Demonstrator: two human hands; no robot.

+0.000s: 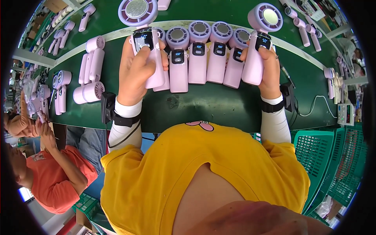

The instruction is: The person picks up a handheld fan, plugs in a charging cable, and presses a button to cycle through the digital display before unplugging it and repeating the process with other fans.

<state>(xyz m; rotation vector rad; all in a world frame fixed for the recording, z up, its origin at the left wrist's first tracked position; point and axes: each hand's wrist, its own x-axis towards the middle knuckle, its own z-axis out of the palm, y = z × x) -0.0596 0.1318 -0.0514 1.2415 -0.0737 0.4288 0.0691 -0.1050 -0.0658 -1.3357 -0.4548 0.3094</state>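
Observation:
My left hand (133, 78) is wrapped round a lilac handheld fan (156, 72), thumb on the button under its lit display. My right hand (269, 72) grips a second lilac handheld fan (252, 69) the same way, its thumb also by the button. Both fans are held upright with their round heads pointing away from me. Between them several matching fans stand in a curved row, among them one fan (178, 78) beside my left hand and another fan (233, 73) near my right; their displays are lit. Another fan is partly hidden behind my left hand.
More lilac fans (89, 93) lie on the green table (188, 109) to the left. A pale divider strip (109, 35) curves behind the row. At right are a white cable (313, 105), a small meter box (346, 114) and green crates (313, 150). A person in orange (58, 180) works at left.

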